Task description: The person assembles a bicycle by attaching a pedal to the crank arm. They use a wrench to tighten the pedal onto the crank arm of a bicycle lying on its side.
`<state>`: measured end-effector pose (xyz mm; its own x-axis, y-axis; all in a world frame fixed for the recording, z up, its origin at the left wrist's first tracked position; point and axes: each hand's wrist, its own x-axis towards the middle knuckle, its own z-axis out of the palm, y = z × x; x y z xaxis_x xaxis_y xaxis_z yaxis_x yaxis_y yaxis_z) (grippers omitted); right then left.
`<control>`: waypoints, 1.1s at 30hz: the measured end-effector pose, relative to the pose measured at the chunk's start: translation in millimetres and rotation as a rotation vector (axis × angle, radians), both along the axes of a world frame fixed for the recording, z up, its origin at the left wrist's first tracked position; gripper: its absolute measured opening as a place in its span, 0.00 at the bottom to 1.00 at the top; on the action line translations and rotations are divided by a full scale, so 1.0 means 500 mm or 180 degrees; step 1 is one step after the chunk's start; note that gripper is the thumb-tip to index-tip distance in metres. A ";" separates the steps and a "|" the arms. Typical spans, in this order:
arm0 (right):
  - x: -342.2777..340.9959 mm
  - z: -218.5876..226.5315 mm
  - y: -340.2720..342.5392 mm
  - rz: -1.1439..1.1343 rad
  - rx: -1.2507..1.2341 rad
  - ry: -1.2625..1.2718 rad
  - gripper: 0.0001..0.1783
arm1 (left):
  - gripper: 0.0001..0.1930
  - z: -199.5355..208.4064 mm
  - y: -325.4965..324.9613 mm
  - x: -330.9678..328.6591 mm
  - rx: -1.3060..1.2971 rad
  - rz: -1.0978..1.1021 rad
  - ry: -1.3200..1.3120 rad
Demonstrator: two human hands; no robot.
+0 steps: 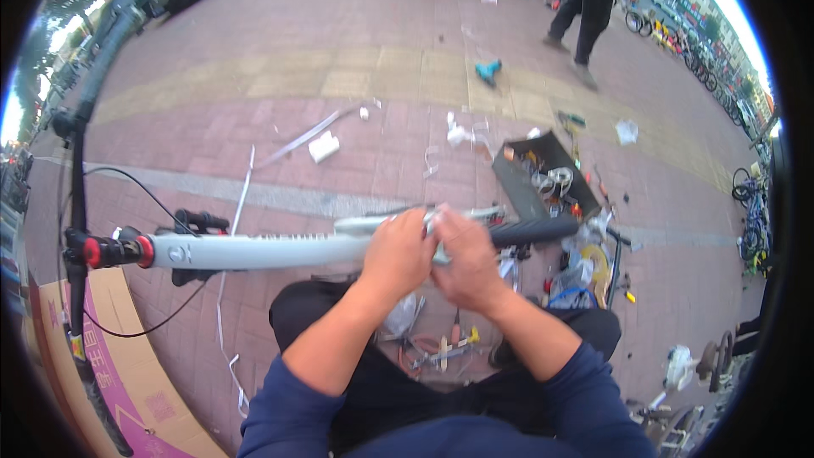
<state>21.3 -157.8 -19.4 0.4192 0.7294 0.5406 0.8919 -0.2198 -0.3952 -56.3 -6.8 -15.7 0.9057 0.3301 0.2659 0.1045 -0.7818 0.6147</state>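
A bicycle stands across in front of me, its pale grey frame (254, 252) running left to right. At the frame's left end are red-ringed headset parts (119, 251) and a long black handlebar (78, 178). My left hand (397, 253) is closed at the rear end of the top tube. Right beside it, my right hand (465, 261) has its fingers curled in, slightly blurred. The two hands meet over the same spot, and what lies between their fingers is hidden. Just past my right hand extends a black ribbed tyre (538, 231).
On the brick paving, a dark open box (527, 182) holds tools and parts. More tools (445, 348) lie between my legs. Cardboard (127, 365) is at lower left. Farther off are a teal power tool (488, 73), white scraps (324, 148) and a standing person (591, 13).
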 end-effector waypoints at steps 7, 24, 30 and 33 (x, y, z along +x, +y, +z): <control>-0.007 -0.070 0.093 0.0481 0.0220 0.0901 0.27 | 0.24 0.339 -0.029 -0.445 0.2509 0.2564 -0.1187; 0.003 -0.078 0.069 0.0289 0.0304 0.1184 0.26 | 0.47 0.532 0.036 -0.740 0.1549 0.4002 0.1720; -0.006 -0.064 0.071 0.0364 0.0161 0.1356 0.26 | 0.45 0.542 0.045 -0.735 0.1556 0.3905 0.1814; 0.002 -0.051 0.059 0.0436 0.0114 0.1289 0.28 | 0.45 0.540 0.051 -0.734 0.1559 0.3837 0.1866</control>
<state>22.2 -128.4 -44.9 0.5034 0.7769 0.3783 0.6832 -0.0898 -0.7247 -423.1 18.9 254.2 0.1592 0.9503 0.2675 0.9872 -0.1511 -0.0507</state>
